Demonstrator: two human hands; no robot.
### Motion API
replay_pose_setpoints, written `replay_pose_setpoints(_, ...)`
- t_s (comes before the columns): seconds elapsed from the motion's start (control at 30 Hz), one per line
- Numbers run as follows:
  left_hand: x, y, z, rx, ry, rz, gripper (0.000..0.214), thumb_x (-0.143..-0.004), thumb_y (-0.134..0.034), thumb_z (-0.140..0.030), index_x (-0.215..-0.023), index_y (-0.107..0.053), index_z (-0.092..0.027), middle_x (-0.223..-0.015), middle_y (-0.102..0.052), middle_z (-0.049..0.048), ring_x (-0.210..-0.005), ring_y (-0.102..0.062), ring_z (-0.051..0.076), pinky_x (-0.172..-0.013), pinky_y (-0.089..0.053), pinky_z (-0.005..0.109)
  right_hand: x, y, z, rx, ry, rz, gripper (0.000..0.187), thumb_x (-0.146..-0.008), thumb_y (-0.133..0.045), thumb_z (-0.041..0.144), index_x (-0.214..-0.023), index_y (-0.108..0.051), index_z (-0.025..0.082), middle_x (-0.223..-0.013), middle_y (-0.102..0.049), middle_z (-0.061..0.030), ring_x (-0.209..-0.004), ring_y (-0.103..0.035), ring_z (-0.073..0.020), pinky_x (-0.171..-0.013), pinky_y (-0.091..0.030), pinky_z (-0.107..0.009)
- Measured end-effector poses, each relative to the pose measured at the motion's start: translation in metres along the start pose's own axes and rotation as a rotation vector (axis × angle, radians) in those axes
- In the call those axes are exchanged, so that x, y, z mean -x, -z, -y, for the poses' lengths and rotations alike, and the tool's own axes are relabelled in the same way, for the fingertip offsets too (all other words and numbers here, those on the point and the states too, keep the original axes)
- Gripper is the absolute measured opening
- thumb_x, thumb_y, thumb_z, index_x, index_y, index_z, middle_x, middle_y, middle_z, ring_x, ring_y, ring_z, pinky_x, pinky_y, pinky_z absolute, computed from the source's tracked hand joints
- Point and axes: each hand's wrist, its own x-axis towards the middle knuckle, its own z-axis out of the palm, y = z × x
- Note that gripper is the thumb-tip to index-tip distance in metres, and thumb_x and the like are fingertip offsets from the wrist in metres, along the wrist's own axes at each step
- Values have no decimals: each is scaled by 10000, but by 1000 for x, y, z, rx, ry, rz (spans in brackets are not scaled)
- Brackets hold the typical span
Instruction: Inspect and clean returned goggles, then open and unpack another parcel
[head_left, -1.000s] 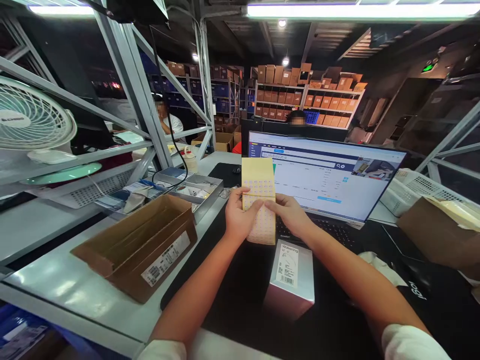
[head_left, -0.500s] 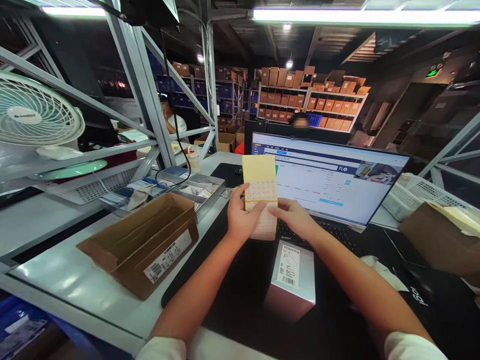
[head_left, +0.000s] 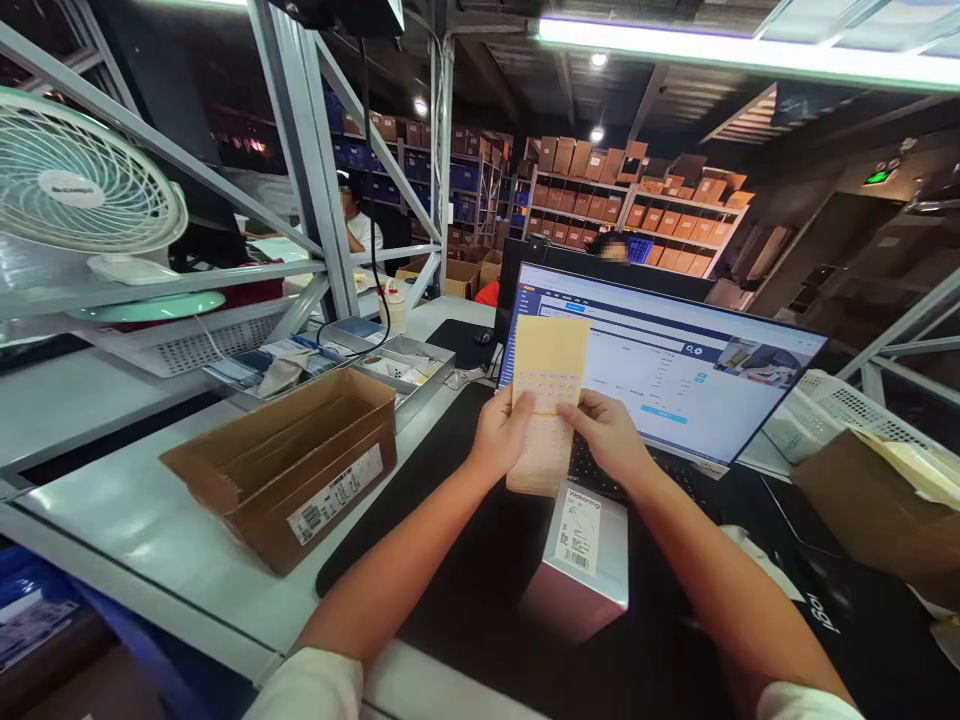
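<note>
Between my two hands is a yellowish sheet of small stickers [head_left: 551, 350], held up in front of the monitor. Its upper part is bare backing; rows of little printed labels run across its middle and lower parts. My left hand [head_left: 504, 430] pinches the left edge, thumb on the face. My right hand [head_left: 609, 432] grips the right edge the same way, thumb and fingers closed. Just below the sheet, a silvery-pink product box [head_left: 589, 560] stands on the black desk mat [head_left: 420, 570], with a white "Wakening" barcode label on its top.
An open brown carton [head_left: 300, 460] stands at left, with a grey divided tray [head_left: 424, 385] behind it. The lit monitor [head_left: 660, 350] and a keyboard are beyond my hands. At right are another carton [head_left: 862, 500] and a white basket. A fan [head_left: 82, 190] is far left; two people sit farther back.
The sheet and both hands have shifted slightly right in view, and my left thumb now lies higher on the sheet. The camera view has turned a little. The product box stays on the mat.
</note>
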Motion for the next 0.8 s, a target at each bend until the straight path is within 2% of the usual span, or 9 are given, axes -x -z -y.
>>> replay_pose_setpoints(0.07,-2,5,-4,-151,-20,-6,422,-947,-554,-562,-1069,-701,-186,-1073,-763,116,-992,-713,296,-840,-577,420,-1,3,4,193,53,-117,396,-813,-715,582,-952,-678,213,-961,-736,-81,-905,-665,-268,-808,-531,-428)
replay_pose_setpoints(0.13,-4,8,-9,-292,-64,-11,335,-956,-562,-466,-1081,-708,-192,-1042,-769,97,-938,-716,281,-811,-562,398,-2,5,10,465,232,-330,327,-852,-681,513,-958,-637,207,-974,-705,-99,-906,-640,-260,-811,-504,-417)
replay_pose_setpoints(0.17,-4,8,-12,-356,-83,-3,301,-954,-565,-418,-1098,-706,-195,-1037,-771,91,-927,-716,276,-804,-553,387,-2,6,15,594,335,-381,274,-880,-651,474,-933,-618,208,-952,-689,-98,-893,-627,-251,-808,-487,-405)
replay_pose_setpoints(0.2,-3,9,-15,-413,-95,14,284,-952,-566,-380,-1121,-702,-198,-1039,-772,88,-922,-717,273,-796,-546,379,-2,5,20,700,416,-364,224,-908,-614,435,-900,-600,212,-914,-675,-91,-866,-616,-239,-793,-470,-387)
replay_pose_setpoints(0.23,-2,8,-18,-461,-104,39,282,-951,-563,-356,-1146,-697,-202,-1049,-772,88,-924,-719,273,-789,-541,374,-2,4,24,785,457,-286,193,-931,-578,399,-863,-583,218,-866,-662,-77,-824,-605,-224,-764,-451,-367)
replay_pose_setpoints(0.33,3,8,-22,-567,-152,126,302,-966,-531,-330,-1200,-688,-221,-1101,-768,95,-962,-721,285,-793,-534,373,-3,-2,35,942,399,-43,181,-959,-527,327,-808,-548,230,-780,-645,-43,-715,-565,-193,-652,-368,-326)
replay_pose_setpoints(0.43,7,9,-24,-621,-223,205,320,-987,-494,-313,-1240,-674,-237,-1138,-756,90,-1014,-714,285,-836,-528,368,-2,-7,38,978,347,-21,204,-974,-505,317,-790,-521,230,-770,-640,-37,-695,-550,-190,-627,-327,-320)
replay_pose_setpoints(0.6,9,11,-28,-667,-282,325,344,-1012,-451,-306,-1286,-648,-242,-1176,-741,89,-1028,-713,270,-853,-521,350,5,-3,38,960,324,-9,195,-988,-469,300,-809,-501,228,-765,-627,-36,-679,-550,-189,-634,-335,-318)
replay_pose_setpoints(0.8,15,6,-43,-882,-278,379,389,-1046,-352,-346,-1291,-612,-194,-1054,-753,97,-938,-721,264,-783,-517,350,13,-3,42,1011,272,9,173,-996,-432,267,-829,-464,233,-787,-625,-43,-697,-555,-202,-630,-333,-313)
